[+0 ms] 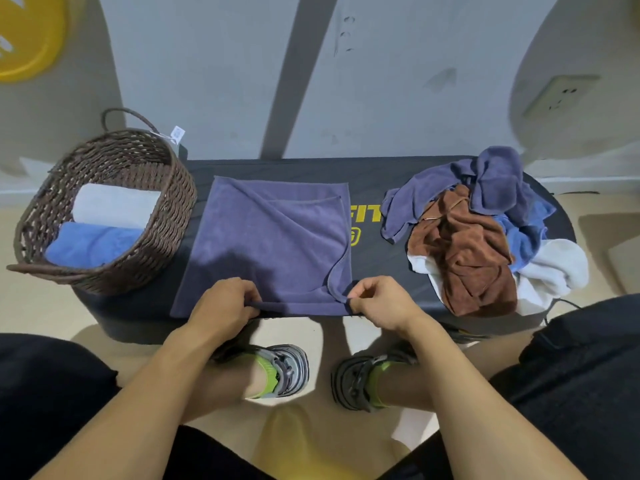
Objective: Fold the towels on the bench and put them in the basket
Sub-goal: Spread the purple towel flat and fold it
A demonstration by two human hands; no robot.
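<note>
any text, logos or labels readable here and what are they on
Yellow letters on the black padded bench, upside down and partly covered by the purple towel: only "LI" or similar shows, with a partial logo below.
White tag on the brown wicker basket: too small to read.

Grey wall (214, 74), filling the upper field from 10 to 2 o'clock, crossed by a darker slanted band (294, 77). Yellow round object (29, 36), partly cut off by the frame, at 10 o'clock. White wall socket (557, 95), at 2 o'clock, blurred. Beige floor (298, 438), at 6 o'clock. Pair of grey sandals with straps, worn over lime-green socks: one (284, 370) just left of 6 o'clock, one (360, 381) just right of it, near each other but apart. Dark shorts (585, 382), at 4 o'clock.
</note>
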